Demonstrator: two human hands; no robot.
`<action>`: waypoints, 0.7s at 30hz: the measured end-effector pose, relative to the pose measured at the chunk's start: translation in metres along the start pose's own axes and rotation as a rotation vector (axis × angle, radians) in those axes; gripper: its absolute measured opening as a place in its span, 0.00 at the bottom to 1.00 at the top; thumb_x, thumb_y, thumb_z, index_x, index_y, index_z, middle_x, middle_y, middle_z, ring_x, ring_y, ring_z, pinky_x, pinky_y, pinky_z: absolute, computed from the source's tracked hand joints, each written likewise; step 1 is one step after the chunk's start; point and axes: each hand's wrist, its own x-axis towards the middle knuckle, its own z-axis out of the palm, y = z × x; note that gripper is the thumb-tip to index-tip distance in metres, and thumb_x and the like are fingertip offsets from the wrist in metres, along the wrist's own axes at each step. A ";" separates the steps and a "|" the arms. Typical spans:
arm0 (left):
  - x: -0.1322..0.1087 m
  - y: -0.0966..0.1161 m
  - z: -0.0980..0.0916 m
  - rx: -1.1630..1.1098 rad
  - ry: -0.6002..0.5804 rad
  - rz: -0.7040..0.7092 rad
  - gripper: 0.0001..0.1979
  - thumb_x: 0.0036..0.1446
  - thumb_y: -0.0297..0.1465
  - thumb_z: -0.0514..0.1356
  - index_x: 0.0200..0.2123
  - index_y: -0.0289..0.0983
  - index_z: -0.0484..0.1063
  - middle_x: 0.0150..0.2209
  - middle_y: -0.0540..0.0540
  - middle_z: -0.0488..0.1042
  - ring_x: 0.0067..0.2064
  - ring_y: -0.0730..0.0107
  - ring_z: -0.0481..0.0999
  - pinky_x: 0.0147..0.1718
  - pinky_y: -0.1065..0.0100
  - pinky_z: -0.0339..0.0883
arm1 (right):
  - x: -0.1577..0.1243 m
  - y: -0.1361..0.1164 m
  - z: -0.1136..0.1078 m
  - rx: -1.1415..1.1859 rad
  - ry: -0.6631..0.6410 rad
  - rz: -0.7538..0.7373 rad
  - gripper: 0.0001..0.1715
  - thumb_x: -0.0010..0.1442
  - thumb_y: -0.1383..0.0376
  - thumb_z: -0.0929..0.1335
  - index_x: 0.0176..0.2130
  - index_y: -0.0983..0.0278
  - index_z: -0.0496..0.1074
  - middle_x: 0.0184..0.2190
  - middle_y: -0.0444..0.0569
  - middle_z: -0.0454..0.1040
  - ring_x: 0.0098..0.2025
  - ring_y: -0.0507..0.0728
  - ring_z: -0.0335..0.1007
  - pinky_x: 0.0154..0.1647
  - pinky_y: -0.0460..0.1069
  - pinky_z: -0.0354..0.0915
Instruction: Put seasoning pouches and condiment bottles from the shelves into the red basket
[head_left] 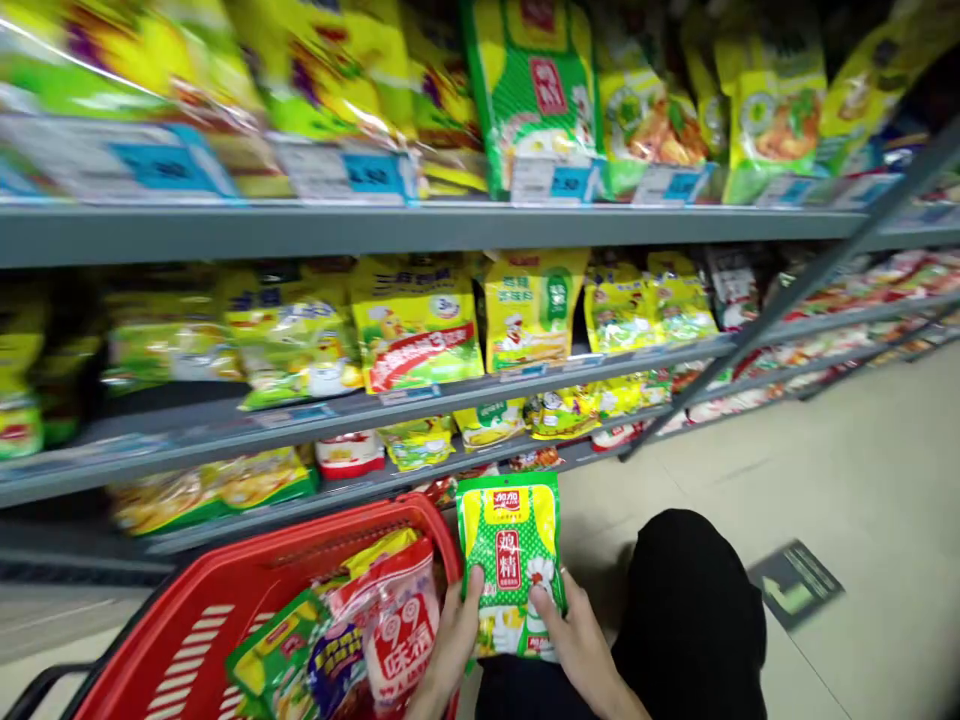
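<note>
A green and yellow seasoning packet (517,540), with a red label and a cartoon chef on its front, is held upright and facing me. My left hand (454,630) grips its left edge, thumb on the front. On the opposite edge my right hand (577,635) is closed the same way, its thumb over the lower right. Beside my left hand is a red shopping basket (442,530). Inside it lie a red and white packet (405,630), a green packet (281,645) and a dark purple packet (337,665).
Grey shelves (420,230) with yellow and green packets run across the view. A similar green packet (536,90) stands on the upper shelf. Price tags line the edges. My bent knee (697,600) is at lower right, near a floor sticker (796,585).
</note>
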 end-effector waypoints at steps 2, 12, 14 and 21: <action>0.014 -0.005 0.010 0.008 -0.118 0.000 0.28 0.49 0.58 0.66 0.39 0.41 0.77 0.41 0.36 0.84 0.48 0.44 0.84 0.42 0.54 0.81 | -0.006 0.006 -0.011 0.005 0.067 0.000 0.29 0.60 0.44 0.70 0.52 0.61 0.72 0.46 0.53 0.82 0.45 0.67 0.81 0.46 0.60 0.78; 0.044 -0.026 0.053 -0.010 -0.229 -0.064 0.30 0.49 0.59 0.65 0.39 0.38 0.77 0.36 0.41 0.85 0.47 0.49 0.84 0.43 0.59 0.81 | -0.008 0.015 -0.045 0.127 0.217 0.033 0.28 0.60 0.45 0.71 0.50 0.60 0.73 0.45 0.53 0.82 0.44 0.67 0.81 0.47 0.61 0.78; 0.048 -0.031 0.060 0.002 -0.193 -0.099 0.31 0.48 0.60 0.65 0.40 0.39 0.77 0.36 0.41 0.85 0.46 0.48 0.85 0.41 0.58 0.81 | -0.004 0.021 -0.055 0.177 0.199 0.047 0.27 0.60 0.45 0.71 0.51 0.60 0.73 0.45 0.53 0.82 0.44 0.66 0.81 0.47 0.61 0.77; 0.053 -0.052 0.103 0.120 -0.066 -0.096 0.30 0.55 0.58 0.62 0.48 0.39 0.73 0.41 0.40 0.85 0.46 0.50 0.85 0.40 0.58 0.81 | 0.004 0.026 -0.117 0.243 0.116 0.047 0.27 0.61 0.46 0.71 0.54 0.57 0.72 0.46 0.49 0.81 0.46 0.65 0.80 0.49 0.61 0.77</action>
